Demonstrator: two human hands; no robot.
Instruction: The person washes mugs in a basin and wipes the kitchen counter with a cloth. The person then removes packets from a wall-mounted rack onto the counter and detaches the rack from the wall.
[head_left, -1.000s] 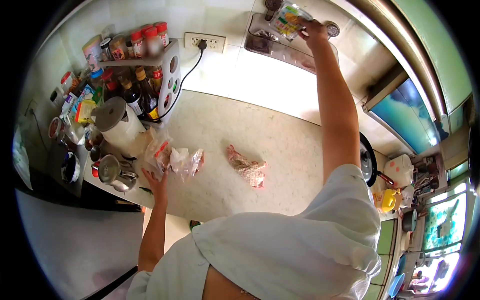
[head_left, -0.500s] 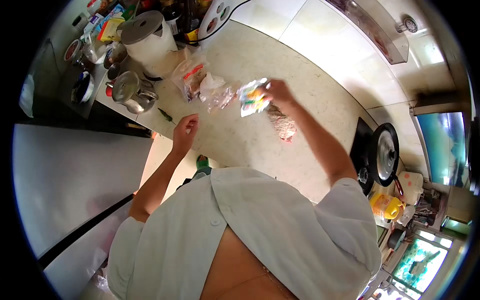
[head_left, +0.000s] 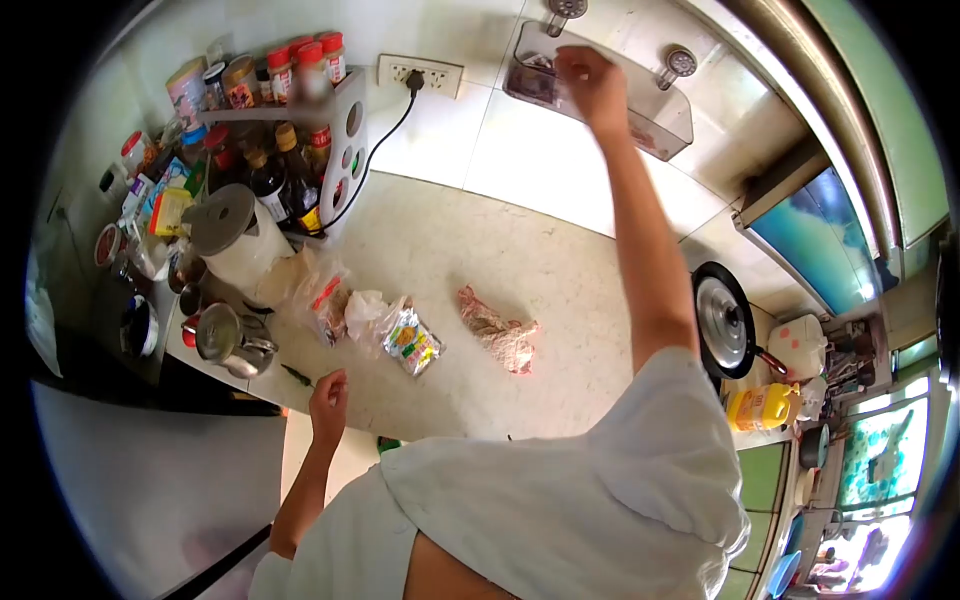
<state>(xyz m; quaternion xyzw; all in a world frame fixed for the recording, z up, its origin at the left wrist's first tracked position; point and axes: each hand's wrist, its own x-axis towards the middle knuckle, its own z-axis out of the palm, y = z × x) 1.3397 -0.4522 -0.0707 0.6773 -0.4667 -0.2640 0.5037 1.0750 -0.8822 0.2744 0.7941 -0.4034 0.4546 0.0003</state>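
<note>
My right hand (head_left: 592, 85) is raised at the clear wall bin (head_left: 655, 120), its fingers curled; what they hold, if anything, is hidden. Low at the counter's front edge, my left hand (head_left: 329, 393) has its fingers curled together, with nothing visible in them. A small green chili (head_left: 296, 375) lies just beyond it. On the counter (head_left: 560, 260) are a printed packet (head_left: 411, 342), a white plastic bag (head_left: 368, 315) touching it, a bag with a red strip (head_left: 327, 300), and a piece of raw meat (head_left: 500, 333) to the right.
A white kettle (head_left: 240, 240) and a metal pot (head_left: 232, 342) stand at the left, below a spice rack (head_left: 345, 150) of jars and bottles. A black cord hangs from the socket (head_left: 420, 76). At the right are a lidded pan (head_left: 724, 320) and a yellow oil bottle (head_left: 760, 405).
The printed packet has gone from my right hand to the counter beside the bags. My right hand has gone back up to the wall bin. My left hand has drawn back from the bags.
</note>
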